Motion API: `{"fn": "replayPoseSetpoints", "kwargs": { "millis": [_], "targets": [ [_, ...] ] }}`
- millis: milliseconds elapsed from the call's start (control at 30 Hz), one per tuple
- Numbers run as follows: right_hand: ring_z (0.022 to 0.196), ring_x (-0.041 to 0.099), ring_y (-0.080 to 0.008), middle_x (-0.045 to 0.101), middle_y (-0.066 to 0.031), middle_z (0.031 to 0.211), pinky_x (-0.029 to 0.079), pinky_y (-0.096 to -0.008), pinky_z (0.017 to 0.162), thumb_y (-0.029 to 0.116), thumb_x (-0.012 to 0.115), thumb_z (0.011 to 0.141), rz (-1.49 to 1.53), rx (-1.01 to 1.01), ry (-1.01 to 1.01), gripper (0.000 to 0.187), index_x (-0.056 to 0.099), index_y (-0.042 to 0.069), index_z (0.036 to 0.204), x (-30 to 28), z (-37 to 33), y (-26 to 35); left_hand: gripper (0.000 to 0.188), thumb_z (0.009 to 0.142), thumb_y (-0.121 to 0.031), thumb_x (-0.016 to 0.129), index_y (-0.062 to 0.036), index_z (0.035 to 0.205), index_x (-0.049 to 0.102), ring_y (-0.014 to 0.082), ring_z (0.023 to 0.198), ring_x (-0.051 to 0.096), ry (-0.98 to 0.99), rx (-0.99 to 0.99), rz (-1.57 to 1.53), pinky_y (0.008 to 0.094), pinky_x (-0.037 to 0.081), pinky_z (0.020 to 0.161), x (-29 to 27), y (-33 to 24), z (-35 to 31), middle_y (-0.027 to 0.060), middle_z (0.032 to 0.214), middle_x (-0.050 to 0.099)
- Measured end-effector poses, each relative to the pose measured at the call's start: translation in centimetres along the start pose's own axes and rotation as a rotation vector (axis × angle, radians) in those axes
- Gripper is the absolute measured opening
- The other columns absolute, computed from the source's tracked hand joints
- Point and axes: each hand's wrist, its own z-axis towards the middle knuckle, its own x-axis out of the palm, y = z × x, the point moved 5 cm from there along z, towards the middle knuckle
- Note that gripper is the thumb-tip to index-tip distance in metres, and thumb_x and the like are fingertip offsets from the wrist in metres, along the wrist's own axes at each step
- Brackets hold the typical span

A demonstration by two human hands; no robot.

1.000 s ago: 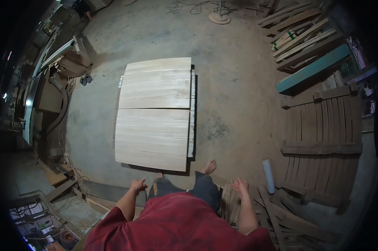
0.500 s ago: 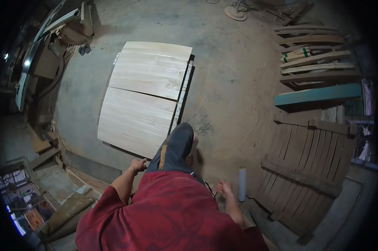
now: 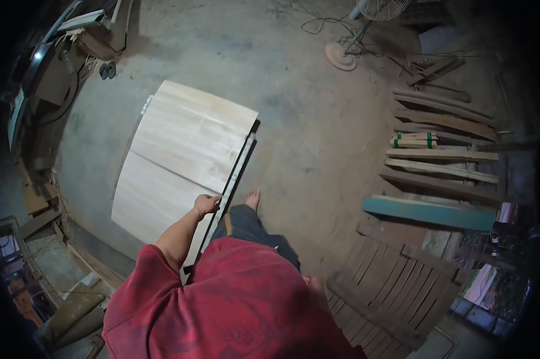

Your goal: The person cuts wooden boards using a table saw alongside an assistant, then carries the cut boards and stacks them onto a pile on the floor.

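Observation:
Two pale wooden panels, a far panel (image 3: 192, 128) and a near panel (image 3: 156, 194), lie side by side with a narrow gap between them. They rest on a low support whose light edge strip (image 3: 239, 164) shows along their right side. My left hand (image 3: 207, 204) is over the near panel's right edge, close to the gap. Its fingers are curled closed, and what they may hold is too small to make out. Of my right hand (image 3: 312, 282) only a little shows beside my red shirt, with its fingers mostly hidden.
My bare foot (image 3: 253, 198) is on the concrete floor right of the panels. A standing fan (image 3: 340, 57) with loose cable stands far right. Nearer on the right are stacked timber pieces (image 3: 443, 157), a teal beam (image 3: 428, 212) and a slatted wooden frame (image 3: 395, 269). Sandals (image 3: 108, 70) lie far left.
I have stepped forward along the panels' right side, and the view has turned. My left hand has swung forward over the near panel. My right hand has dropped back, mostly behind my shirt.

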Motion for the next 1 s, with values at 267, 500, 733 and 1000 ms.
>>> {"fn": "replayPoseSetpoints", "kwargs": {
  "millis": [267,500,733,1000],
  "targets": [
    [0.049,0.041,-0.0099,0.047,0.0034,0.063,0.032,-0.0269,0.045,0.027,0.051,0.105,-0.040,0.088,-0.440,0.025,0.055,0.011,0.086,6.2,7.9,26.7,0.036,0.098,-0.035,0.068,-0.0007,0.087,0.063,0.0175,0.068,0.069,-0.066,-0.099,-0.393,0.0288,0.052,0.058,-1.2,-14.0,7.3,0.0044,0.073,0.064],
    [0.052,0.046,-0.0115,0.051,0.0009,0.064,0.037,-0.0281,0.048,0.033,0.053,0.104,-0.288,0.038,-0.238,0.029,0.058,0.012,0.084,2.8,21.7,48.0,0.037,0.084,-0.044,0.071,-0.0124,0.102,0.076,0.0337,0.073,0.072,-0.336,0.138,0.758,0.0447,0.056,0.068,-0.2,-12.4,10.9,0.0171,0.083,0.074],
    [0.094,0.072,-0.0375,0.066,-0.0237,0.113,0.062,-0.0462,0.078,0.023,0.050,0.105,-0.455,-0.112,-0.256,0.035,0.054,-0.009,0.121,10.0,30.7,76.1,0.050,0.098,-0.038,0.063,-0.0043,0.135,0.059,0.0300,0.104,0.072,-0.091,-0.453,-0.301,0.0371,0.059,0.082,5.3,-21.3,11.5,0.0187,0.115,0.073],
    [0.092,0.072,-0.0364,0.067,-0.0237,0.108,0.062,-0.0465,0.077,0.025,0.050,0.105,-0.672,-0.116,-0.073,0.035,0.055,-0.005,0.121,25.8,45.9,90.0,0.048,0.097,-0.030,0.069,0.0184,0.095,0.066,0.0336,0.084,0.076,-0.308,-0.420,-0.766,0.0398,0.060,0.061,-1.9,-32.4,23.9,0.0257,0.095,0.074]
  ]
}}
